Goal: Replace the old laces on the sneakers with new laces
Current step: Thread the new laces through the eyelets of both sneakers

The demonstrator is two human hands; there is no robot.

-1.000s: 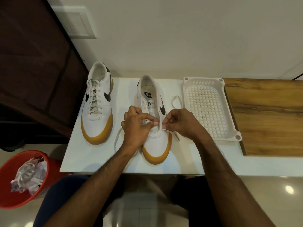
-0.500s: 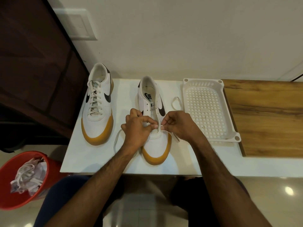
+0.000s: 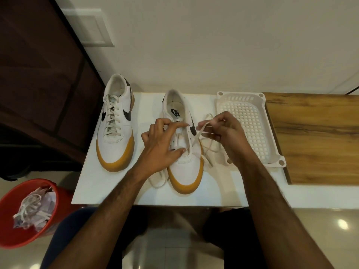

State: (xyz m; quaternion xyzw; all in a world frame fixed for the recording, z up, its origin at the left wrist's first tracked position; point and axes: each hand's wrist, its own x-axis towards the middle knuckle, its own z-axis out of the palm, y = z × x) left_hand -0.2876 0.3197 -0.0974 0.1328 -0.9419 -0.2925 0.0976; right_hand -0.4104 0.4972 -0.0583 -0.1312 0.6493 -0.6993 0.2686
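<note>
Worktop carries two sneakers side by side: laced sneaker far left, unlaced sneaker at centre. Tray right of the unlaced sneaker, at the far right. Lace between unlaced sneaker and tray. Bin on floor, near left, below worktop level; laces inside it.

Both forearms are bare to the elbows with no sleeves, watch or rings showing on the left hand or right hand, and dark clothing covers the lap.
</note>
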